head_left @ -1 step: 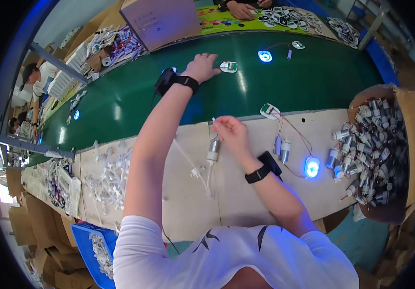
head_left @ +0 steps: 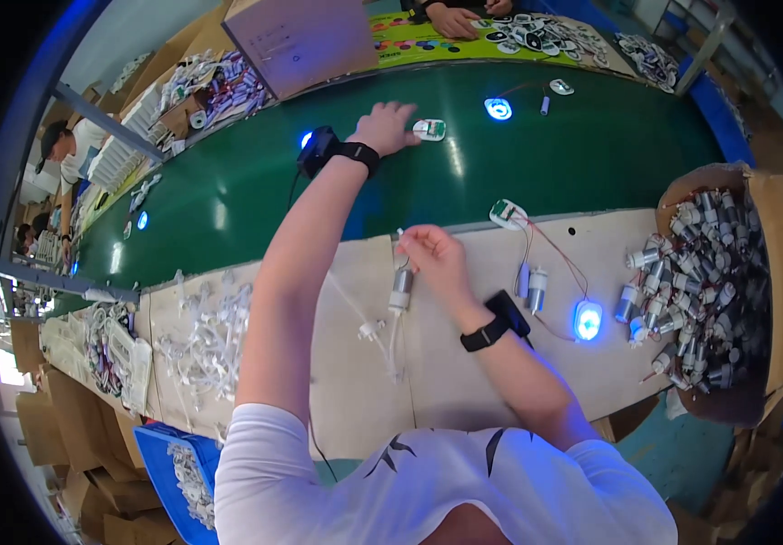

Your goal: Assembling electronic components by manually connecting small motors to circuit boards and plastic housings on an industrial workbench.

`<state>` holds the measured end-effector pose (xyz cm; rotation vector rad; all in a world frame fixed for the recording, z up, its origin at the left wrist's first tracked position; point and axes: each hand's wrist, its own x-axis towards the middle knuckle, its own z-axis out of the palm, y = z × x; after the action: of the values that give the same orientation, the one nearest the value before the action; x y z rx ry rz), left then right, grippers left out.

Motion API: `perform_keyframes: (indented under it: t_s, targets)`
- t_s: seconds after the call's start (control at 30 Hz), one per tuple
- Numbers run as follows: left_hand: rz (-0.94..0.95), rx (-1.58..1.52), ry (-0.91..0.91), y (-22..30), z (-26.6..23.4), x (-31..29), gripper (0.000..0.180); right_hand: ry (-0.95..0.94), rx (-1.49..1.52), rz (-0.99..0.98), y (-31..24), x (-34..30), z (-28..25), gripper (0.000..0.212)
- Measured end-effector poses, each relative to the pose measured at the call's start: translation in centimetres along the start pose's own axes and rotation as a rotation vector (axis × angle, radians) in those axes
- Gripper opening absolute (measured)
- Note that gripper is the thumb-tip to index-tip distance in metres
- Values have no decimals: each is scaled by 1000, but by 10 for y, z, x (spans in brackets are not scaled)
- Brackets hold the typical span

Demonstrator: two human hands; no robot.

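Note:
My left hand [head_left: 386, 129] reaches over the green belt [head_left: 264, 163], fingers stretched out and spread. Its thumb side is at the edge of a white oval plastic piece with a green circuit board [head_left: 429, 130]; contact is unclear. Nearer to me, my right hand [head_left: 435, 254] pinches thin wires running from a small silver-and-white motor [head_left: 400, 289], with a pale tip showing at its fingertips. Clear tubing [head_left: 394, 336] with a white fitting trails from the motor's lower end. To the right lie another circuit-board piece [head_left: 508, 214], a second motor [head_left: 538, 291] and a blue-lit oval lamp [head_left: 588, 321], with wires among them.
A cardboard box [head_left: 778, 291] spills many motors at the right. White tubing pieces [head_left: 209, 341] are heaped at the left, above a blue bin [head_left: 173, 472]. Another lit lamp [head_left: 498, 109] sits on the belt. Across it are a person's hands [head_left: 453, 20] and a large carton [head_left: 305, 45].
My left hand has shifted very slightly, and a blue light shows more beside its wrist. The right hand keeps its pinch; the whole view has moved a little.

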<state>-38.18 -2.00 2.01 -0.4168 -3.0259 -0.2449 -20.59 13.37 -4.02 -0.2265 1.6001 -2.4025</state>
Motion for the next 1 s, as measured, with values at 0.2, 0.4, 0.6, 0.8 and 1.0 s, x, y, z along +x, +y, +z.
perform_keyframes:
  t_s: [0.2,0.4,0.6,0.8,1.0]
  targets:
    - [95,-57,-117,-16,38,39,59,-90,91,193,-13,0,-1,17]
    - [53,-118,-184,-24,34,50,48,-224,63,387,-40,3,-12,22]
    - [-269,-600,102,0,-29,-10,36,-273,-63,206,-44,8,-15,19]
    - [-324,-1402,453,24,-98,-120,27,-292,-108,61,-46,-11,7,14]
    - [-429,-1657,612,52,-56,-188,28,-217,-72,35,-50,-23,30,11]
